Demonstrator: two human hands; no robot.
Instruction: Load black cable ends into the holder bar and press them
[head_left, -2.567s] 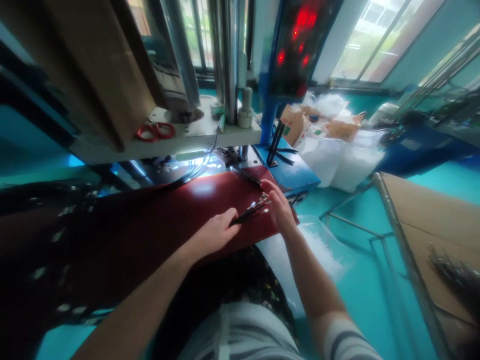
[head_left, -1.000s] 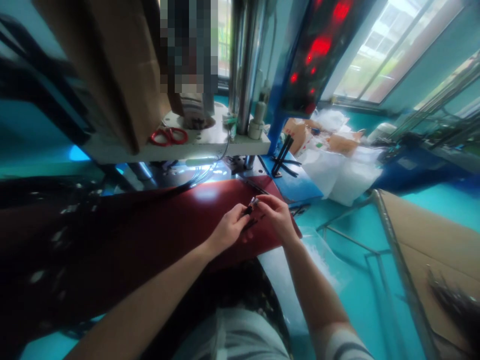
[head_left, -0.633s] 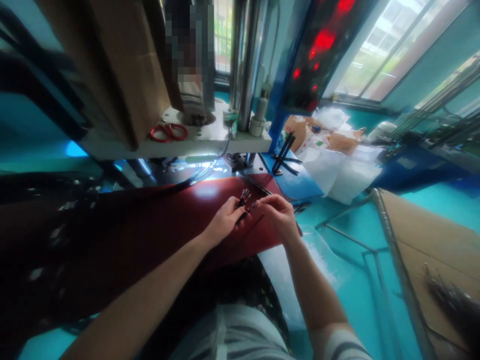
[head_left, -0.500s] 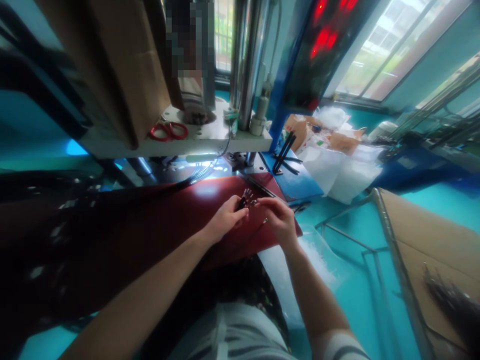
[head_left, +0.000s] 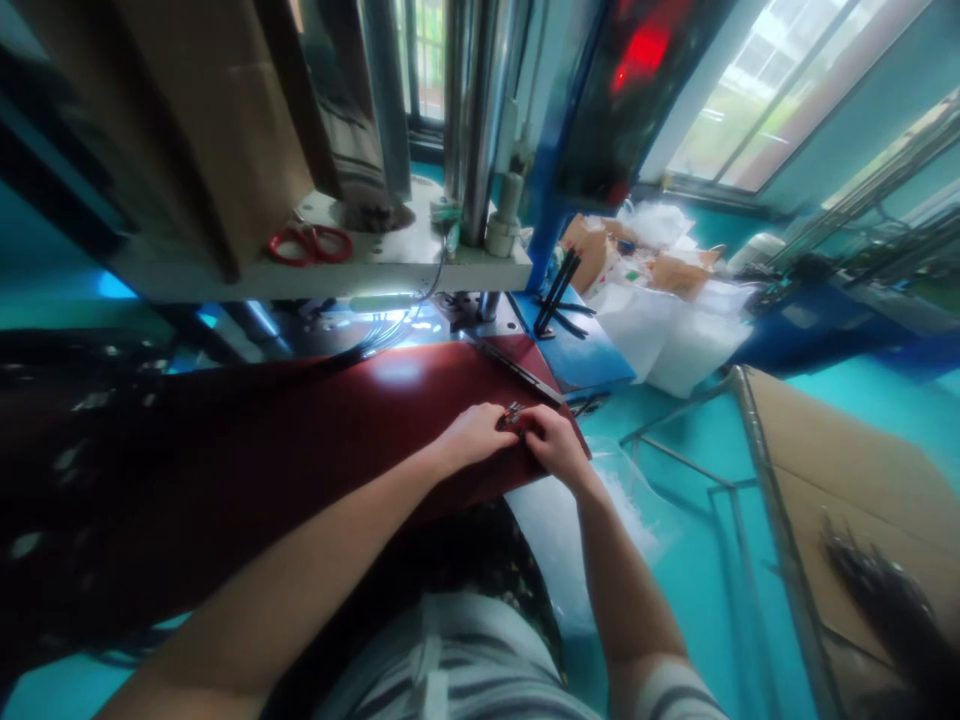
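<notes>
My left hand (head_left: pixel 480 432) is closed round a small bunch of dark pieces with shiny metal tips (head_left: pixel 512 412), probably cable ends. Across from it, my right hand (head_left: pixel 556 440) has its fingers bent and pinched at the same bunch, nearly meeting the left fingers. Most of the bunch is hidden by the fingers. Both hands are over the right end of a dark red work surface (head_left: pixel 420 410). Just behind them lies a thin dark metal bar (head_left: pixel 525 370).
A press with a pale plate (head_left: pixel 435 272) stands ahead; red-handled scissors (head_left: pixel 309 244) lie on it. Thin cables (head_left: pixel 382 335) run beneath. Black strips (head_left: pixel 559 295) stand on a blue ledge (head_left: pixel 589 350). Right are white bags (head_left: pixel 675 335) and cardboard (head_left: pixel 847 450) bearing a dark bundle (head_left: pixel 874 575).
My hands have come closer together over the bunch, and its tips are more covered by fingers. The view has shifted slightly, so the surroundings sit a little further left.
</notes>
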